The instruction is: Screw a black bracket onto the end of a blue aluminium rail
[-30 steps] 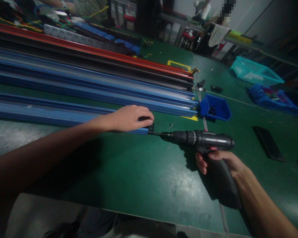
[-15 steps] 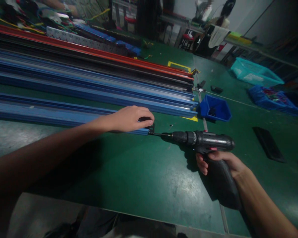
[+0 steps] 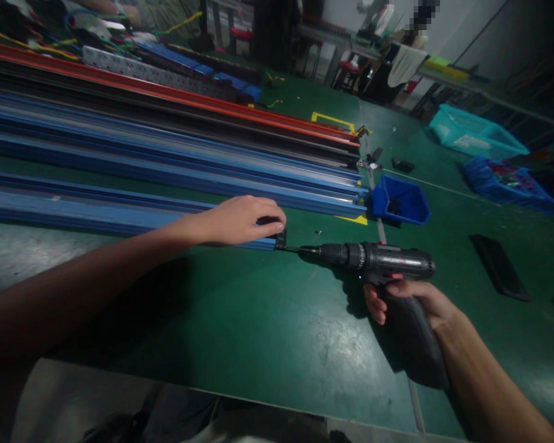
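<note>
My left hand (image 3: 244, 220) is closed over the right end of a blue metal profile (image 3: 96, 208) that lies along the table. A small black end piece (image 3: 281, 237) shows at that end, by my thumb and fingertips. My right hand (image 3: 415, 301) is wrapped round the grip of a black cordless drill (image 3: 373, 258), held level and pointing left. The drill's long thin bit (image 3: 300, 250) reaches the black end piece; its very tip is too small to make out. Part of the profile is hidden under my left hand and forearm.
Behind lie more blue profiles (image 3: 212, 165), black ones and a red one (image 3: 166, 92). A small blue bin (image 3: 404, 203) holds dark parts. Further right are a black flat object (image 3: 498, 267), a teal basket (image 3: 475, 135) and blue trays (image 3: 503, 181). Another person's arm (image 3: 120, 11) is at the back left.
Almost nothing differs. Both hands, the drill and the profile keep their places, with only a very slight shift of the view.
</note>
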Demonstrator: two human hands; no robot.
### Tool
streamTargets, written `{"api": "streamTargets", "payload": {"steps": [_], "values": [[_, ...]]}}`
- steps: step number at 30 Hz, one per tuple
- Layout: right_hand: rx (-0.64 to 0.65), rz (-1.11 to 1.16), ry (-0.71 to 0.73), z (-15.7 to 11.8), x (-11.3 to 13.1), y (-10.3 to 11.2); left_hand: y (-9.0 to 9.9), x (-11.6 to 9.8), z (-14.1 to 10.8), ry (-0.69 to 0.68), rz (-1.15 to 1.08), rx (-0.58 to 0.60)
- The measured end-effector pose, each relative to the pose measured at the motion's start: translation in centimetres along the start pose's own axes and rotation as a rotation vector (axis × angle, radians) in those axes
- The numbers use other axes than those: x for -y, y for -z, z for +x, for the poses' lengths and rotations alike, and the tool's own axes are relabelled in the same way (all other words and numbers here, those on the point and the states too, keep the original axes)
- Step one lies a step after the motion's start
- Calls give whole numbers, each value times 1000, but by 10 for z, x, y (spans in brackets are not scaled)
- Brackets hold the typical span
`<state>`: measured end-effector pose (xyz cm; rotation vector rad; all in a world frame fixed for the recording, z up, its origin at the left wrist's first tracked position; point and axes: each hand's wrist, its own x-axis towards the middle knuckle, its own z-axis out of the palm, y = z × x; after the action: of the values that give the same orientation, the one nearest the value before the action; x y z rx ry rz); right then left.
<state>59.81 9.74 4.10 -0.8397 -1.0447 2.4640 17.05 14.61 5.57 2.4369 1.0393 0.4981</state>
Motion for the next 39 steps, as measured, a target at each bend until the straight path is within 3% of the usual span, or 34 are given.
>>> {"api": "streamTargets", "payload": {"steps": [30,39], "values": [[-72,-45,-36,-3,0,2,0,0,0,5,-7,3],[-37,-31,-32,-2,0,2,0,1,0,-4,1,3]]}}
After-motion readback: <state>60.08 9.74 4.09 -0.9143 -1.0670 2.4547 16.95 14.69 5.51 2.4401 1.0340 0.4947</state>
